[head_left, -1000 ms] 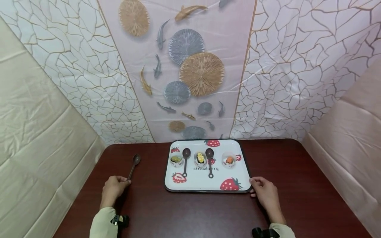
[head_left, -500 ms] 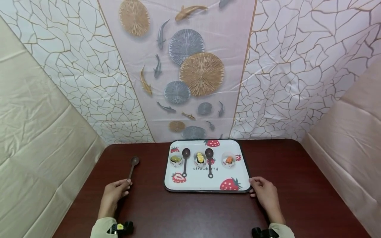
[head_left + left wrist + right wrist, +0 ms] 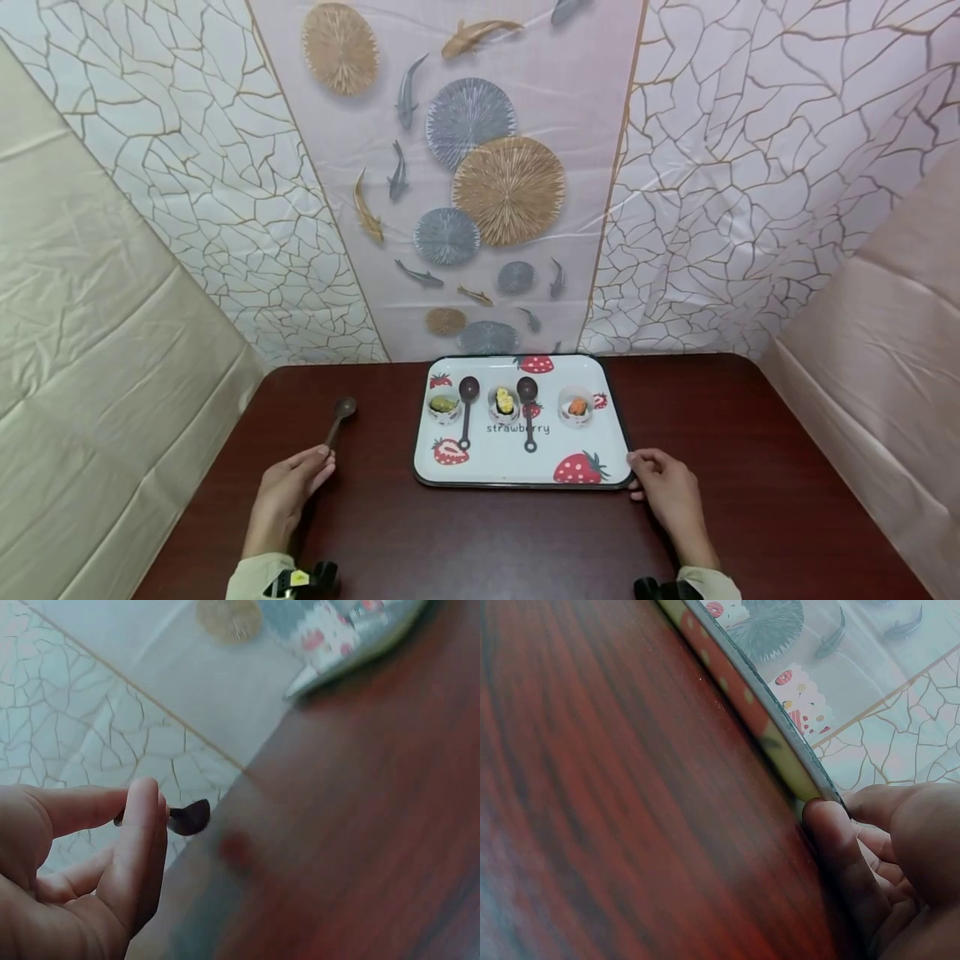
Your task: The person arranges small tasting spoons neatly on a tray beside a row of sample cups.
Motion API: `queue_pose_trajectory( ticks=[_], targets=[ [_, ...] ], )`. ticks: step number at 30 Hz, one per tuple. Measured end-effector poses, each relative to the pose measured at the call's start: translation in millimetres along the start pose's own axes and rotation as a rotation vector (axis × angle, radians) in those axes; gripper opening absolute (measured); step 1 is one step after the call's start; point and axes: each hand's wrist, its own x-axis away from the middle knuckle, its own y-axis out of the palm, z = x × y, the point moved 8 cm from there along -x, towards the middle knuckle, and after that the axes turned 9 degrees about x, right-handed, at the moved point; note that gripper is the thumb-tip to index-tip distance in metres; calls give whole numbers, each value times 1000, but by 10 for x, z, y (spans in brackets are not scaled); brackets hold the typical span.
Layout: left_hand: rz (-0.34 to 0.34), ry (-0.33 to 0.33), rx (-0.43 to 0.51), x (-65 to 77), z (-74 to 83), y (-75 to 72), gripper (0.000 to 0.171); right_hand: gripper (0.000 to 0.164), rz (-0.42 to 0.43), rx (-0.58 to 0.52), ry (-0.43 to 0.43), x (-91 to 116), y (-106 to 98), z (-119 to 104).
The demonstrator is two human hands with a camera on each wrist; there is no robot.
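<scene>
A dark brown spoon (image 3: 344, 408) is pinched by its handle between the thumb and fingers of my left hand (image 3: 285, 493), left of the tray. In the left wrist view the spoon's bowl (image 3: 193, 817) pokes out past the fingertips, and the handle is mostly hidden. My right hand (image 3: 670, 496) grips the near right corner of a white strawberry-print tray (image 3: 517, 467). On the tray stand a cup with green food (image 3: 444, 406), a cup with yellow food (image 3: 504, 405) and a cup with orange food (image 3: 576, 407). Two brown spoons, one left (image 3: 466, 412) and one right (image 3: 528, 414), lie between the cups.
The dark reddish wooden table (image 3: 480, 542) reaches around the tray. Behind its far edge hangs a patterned cloth (image 3: 510, 192) with fish and round motifs. Cream cloth panels (image 3: 112, 375) close off both sides.
The left hand has turned and drawn slightly back toward me, and its spoon has shifted with it. The right hand and the tray stay in place.
</scene>
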Motion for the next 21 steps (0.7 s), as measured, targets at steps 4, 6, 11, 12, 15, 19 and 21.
queue_pose_trajectory(
  ticks=[4,6,11,12,15,19,21],
  targets=[
    [-40,-6,38,48,18,103,58,41,5,-5,-3,3,-8,-2],
    [-50,-1,45,69,27,162,59,41,10,-6,-7,-1,-11,-2],
    [-67,6,40,106,11,299,56,40,15,1,-9,-5,-10,5],
    [-71,6,36,111,2,322,56,40,14,2,-9,-4,-8,5],
    [-74,3,16,119,-31,384,56,40,10,-4,-5,2,-1,9],
    [-68,-9,-43,129,-71,459,58,40,8,-8,-5,4,4,6],
    [-63,-10,-72,125,-82,499,56,40,9,-6,-9,1,5,0]
  ],
)
